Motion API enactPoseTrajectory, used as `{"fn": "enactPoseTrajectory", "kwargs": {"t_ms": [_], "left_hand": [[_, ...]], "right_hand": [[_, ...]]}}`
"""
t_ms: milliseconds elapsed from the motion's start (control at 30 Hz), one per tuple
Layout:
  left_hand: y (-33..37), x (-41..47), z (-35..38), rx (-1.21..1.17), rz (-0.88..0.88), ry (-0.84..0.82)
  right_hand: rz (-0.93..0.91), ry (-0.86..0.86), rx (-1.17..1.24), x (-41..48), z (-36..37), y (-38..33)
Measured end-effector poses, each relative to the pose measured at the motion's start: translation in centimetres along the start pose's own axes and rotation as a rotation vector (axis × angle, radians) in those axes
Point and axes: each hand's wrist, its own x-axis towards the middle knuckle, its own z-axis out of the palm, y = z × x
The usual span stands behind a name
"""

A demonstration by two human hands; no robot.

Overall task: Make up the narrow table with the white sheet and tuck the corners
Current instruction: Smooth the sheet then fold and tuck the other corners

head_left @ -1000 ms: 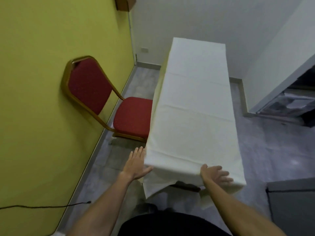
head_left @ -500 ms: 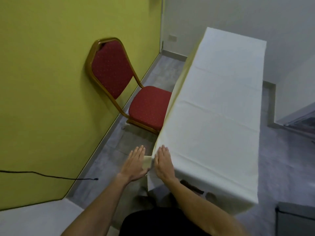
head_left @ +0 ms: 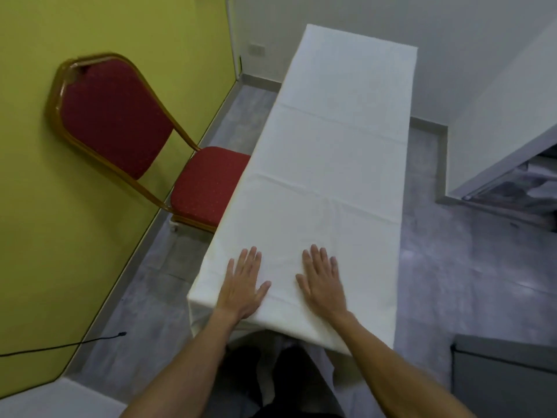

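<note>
The white sheet (head_left: pixel 328 164) covers the whole top of the narrow table, which runs away from me toward the far wall. Faint fold creases cross it. Its near edge hangs over the table end just in front of me. My left hand (head_left: pixel 242 285) lies flat on the sheet near the near-left corner, fingers straight and spread. My right hand (head_left: pixel 322 282) lies flat beside it, a little to the right, palm down on the cloth. Neither hand grips the fabric.
A red padded chair (head_left: pixel 208 185) with a gold frame stands against the yellow wall, its seat touching the table's left side. A black cable (head_left: pixel 60 346) runs across the floor at the lower left. A grey cabinet edge (head_left: pixel 503 375) sits at the lower right.
Both hands have left the hanging cloth at the near-left corner and now lie flat on top of the sheet. The view has swung toward the table.
</note>
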Motion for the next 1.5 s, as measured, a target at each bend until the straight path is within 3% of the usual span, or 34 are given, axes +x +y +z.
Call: {"fn": "enactPoseTrajectory", "kwargs": {"t_ms": [67,167,233,267,433,567,767,1133,1267,1500], "left_hand": [[-2.8,-0.6,0.3,0.041,0.002,0.027],[-7.4,-1.6,-0.2,-0.005,-0.171,0.065],[-8.0,-1.2,-0.6,-0.004,-0.246,0.085],[-7.3,-0.6,-0.8,0.006,-0.236,0.100],[1.4,3.2,-0.3,-0.062,0.004,0.074],[1.8,1.3,0.4,-0.058,-0.112,0.068],[-4.0,-4.7,0.2,-0.064,-0.257,0.072],[-10.0,-15.7,4.1,-0.264,-0.488,0.182],[-10.8,-18.1,6.2,-0.322,-0.549,0.198],[-11.7,-17.2,9.6,-0.458,-0.502,0.187]], "right_hand": [[0.030,0.025,-0.049,0.3,-0.8,4.8],[0.270,0.077,-0.017,-0.1,-2.7,11.5],[0.428,0.106,0.052,0.5,-3.9,12.8],[0.424,0.111,0.062,1.2,-4.3,12.0],[0.014,0.032,0.045,4.2,-1.5,2.2],[-0.165,-0.042,0.024,3.8,0.2,-2.9],[-0.262,-0.116,0.031,3.2,1.2,-6.3],[-0.807,-0.173,-0.112,4.8,3.3,-20.1],[-0.821,-0.208,-0.238,4.6,5.2,-21.9],[-0.789,-0.112,-0.353,4.4,6.9,-21.9]]}}
